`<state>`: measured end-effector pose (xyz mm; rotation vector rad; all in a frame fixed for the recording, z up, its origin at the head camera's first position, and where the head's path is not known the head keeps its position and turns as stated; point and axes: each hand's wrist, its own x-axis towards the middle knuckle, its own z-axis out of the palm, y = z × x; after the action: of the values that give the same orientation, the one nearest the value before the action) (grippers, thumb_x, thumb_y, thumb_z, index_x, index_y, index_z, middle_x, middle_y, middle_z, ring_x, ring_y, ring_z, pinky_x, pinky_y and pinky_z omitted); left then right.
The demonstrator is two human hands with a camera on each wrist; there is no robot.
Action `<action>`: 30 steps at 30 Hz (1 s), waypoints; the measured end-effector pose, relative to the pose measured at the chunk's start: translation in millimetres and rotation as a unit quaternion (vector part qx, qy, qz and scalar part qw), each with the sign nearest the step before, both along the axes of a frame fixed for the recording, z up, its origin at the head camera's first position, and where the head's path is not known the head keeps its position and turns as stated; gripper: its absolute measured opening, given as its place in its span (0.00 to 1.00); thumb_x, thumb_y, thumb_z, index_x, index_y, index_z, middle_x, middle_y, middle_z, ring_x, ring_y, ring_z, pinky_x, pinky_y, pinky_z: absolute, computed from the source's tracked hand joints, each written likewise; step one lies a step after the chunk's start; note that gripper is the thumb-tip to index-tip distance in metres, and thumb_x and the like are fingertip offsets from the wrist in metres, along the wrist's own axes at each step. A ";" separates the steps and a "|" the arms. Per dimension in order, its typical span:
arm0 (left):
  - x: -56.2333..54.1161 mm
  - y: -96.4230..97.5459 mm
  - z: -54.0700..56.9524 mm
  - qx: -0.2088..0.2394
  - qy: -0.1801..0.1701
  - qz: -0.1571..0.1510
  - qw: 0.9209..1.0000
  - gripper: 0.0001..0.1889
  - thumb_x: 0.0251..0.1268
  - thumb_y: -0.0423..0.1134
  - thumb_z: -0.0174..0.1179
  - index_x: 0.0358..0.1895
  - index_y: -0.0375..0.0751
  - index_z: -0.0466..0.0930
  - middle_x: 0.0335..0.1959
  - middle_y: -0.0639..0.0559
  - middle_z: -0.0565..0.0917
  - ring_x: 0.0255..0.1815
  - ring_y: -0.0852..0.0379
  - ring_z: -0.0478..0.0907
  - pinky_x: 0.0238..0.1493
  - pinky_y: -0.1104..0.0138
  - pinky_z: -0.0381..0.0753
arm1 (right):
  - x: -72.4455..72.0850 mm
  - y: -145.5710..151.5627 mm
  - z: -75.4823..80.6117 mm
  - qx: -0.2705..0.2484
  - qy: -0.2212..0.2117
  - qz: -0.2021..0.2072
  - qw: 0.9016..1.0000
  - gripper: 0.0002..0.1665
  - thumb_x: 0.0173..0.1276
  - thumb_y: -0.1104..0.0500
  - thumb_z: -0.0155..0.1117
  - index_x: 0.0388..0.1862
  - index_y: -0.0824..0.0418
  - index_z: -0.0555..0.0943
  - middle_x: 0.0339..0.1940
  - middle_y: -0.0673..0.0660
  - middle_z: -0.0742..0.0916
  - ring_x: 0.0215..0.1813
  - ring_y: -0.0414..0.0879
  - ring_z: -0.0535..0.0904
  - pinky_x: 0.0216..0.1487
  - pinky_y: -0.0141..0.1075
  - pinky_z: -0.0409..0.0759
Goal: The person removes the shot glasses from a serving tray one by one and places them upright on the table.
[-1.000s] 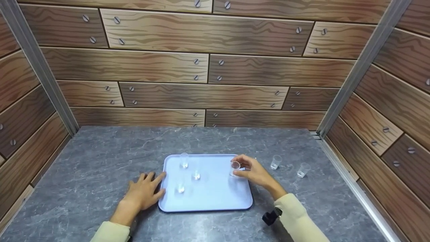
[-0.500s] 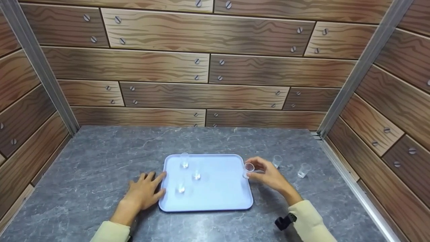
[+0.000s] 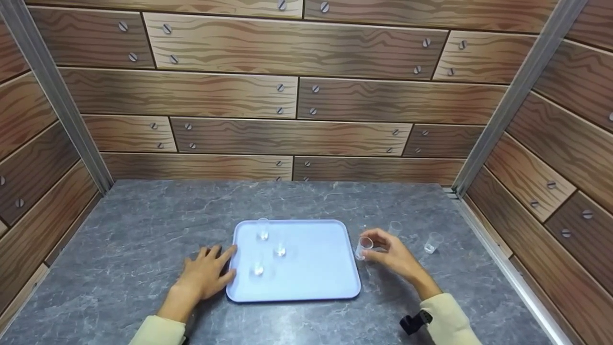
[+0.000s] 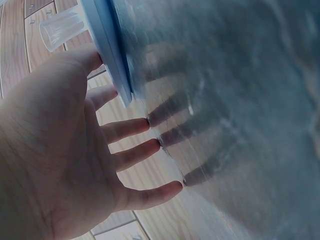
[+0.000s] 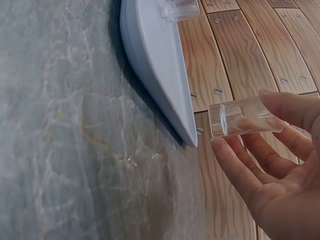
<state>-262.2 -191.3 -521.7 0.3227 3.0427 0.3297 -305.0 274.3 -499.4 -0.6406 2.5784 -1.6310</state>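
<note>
My right hand (image 3: 393,254) pinches a clear shot glass (image 3: 364,248) between thumb and fingers, just right of the pale blue tray (image 3: 311,282). In the right wrist view this shot glass (image 5: 245,117) hangs above the table, its thick base toward the tabletop. My left hand (image 3: 203,273) lies spread at the tray's left edge; thumb and index finger touch the rim, while the other fingertips rest on the table, as the left wrist view shows. On the tray's left half stand three more shot glasses: one at the back (image 3: 263,230), one mid-left (image 3: 280,249), one nearer (image 3: 258,268).
Two shot glasses stand on the grey marbled table (image 3: 158,215) to the right: one (image 3: 395,227) partly behind my right hand, another (image 3: 432,242) farther right. Wood-patterned walls (image 3: 287,96) and metal corner posts (image 3: 507,96) enclose the table.
My right hand has moved right with the shot glass, from above the tray's right side to beyond its right edge. The left hand and the tray have stayed put.
</note>
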 end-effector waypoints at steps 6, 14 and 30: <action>0.0 0.5 0.2 -0.002 0.000 0.001 1.000 0.32 0.75 0.56 0.56 0.78 0.52 0.66 0.71 0.34 0.73 0.72 0.29 0.68 0.59 0.21 0.67 | 3.5 4.4 -2.5 -0.008 0.010 -0.003 1.000 0.24 0.67 0.64 0.72 0.59 0.71 0.79 0.55 0.70 0.85 0.55 0.43 0.82 0.60 0.29 0.80; 0.1 0.6 0.2 -0.003 0.000 0.000 1.000 0.32 0.75 0.56 0.56 0.78 0.52 0.66 0.71 0.34 0.73 0.72 0.29 0.68 0.58 0.21 0.67 | 9.0 11.0 -7.6 -0.013 0.010 -0.010 1.000 0.23 0.68 0.64 0.72 0.59 0.70 0.79 0.55 0.69 0.85 0.54 0.36 0.81 0.60 0.28 0.78; -0.4 0.9 -2.3 -0.005 0.010 0.001 1.000 0.32 0.75 0.56 0.56 0.78 0.52 0.66 0.71 0.35 0.73 0.71 0.30 0.69 0.58 0.22 0.68 | 13.0 30.0 -7.4 -0.020 0.027 -0.036 0.999 0.24 0.65 0.67 0.72 0.59 0.73 0.79 0.53 0.71 0.86 0.51 0.32 0.82 0.58 0.25 0.80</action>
<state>-262.6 -190.4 -524.0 0.3234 3.0630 0.3133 -292.0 304.3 -506.9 -0.6090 2.6429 -1.7135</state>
